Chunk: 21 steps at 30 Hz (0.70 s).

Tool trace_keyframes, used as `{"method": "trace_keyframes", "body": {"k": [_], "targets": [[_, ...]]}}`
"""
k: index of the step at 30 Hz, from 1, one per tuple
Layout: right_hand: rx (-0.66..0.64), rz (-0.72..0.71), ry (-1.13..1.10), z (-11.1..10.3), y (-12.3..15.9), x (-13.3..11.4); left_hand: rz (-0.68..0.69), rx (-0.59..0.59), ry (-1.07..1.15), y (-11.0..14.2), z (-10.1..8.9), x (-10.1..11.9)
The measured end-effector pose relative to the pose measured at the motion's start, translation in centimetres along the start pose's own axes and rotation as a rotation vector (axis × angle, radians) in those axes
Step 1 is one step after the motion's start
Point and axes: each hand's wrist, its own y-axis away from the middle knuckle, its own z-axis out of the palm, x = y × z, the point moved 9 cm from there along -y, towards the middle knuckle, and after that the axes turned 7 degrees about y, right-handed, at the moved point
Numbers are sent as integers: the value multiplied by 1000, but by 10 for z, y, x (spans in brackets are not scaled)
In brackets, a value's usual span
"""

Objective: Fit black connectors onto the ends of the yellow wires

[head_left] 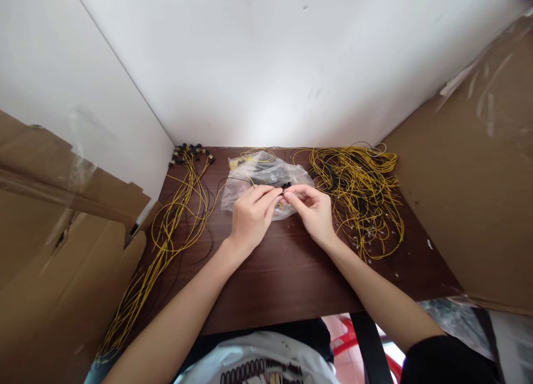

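Over a clear plastic bag [268, 176], my left hand [252, 212] and my right hand [314, 209] meet with their fingertips pinched together. A small black part [285, 186] shows at the fingertips; its exact shape is too small to tell. A thin black wire [238, 179] reaches my left fingers from the left, and a short bit of yellow wire shows beside it. The fingers of both hands are closed and partly hide what they hold. The bag under them contains black and yellow pieces.
At the left lies a bunch of yellow wires [166, 234] with black connectors [191, 151] at its far end. A tangled heap of yellow and black wires [366, 195] covers the right side. Cardboard sheets [470, 178] flank the brown table [283, 278]; a white wall [266, 67] stands behind.
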Motion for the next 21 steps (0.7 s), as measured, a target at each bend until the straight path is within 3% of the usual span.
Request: {"method": "trace_keyframes", "body": {"k": [9, 15, 21], "targets": [[57, -47, -27, -2, 3, -3, -26, 63, 55, 0, -3, 3], [7, -46, -7, -1, 0, -6, -120, 32, 76, -1, -2, -5], [-9, -80, 21, -2, 1, -12, -112, 67, 148, -5, -8, -3]]}}
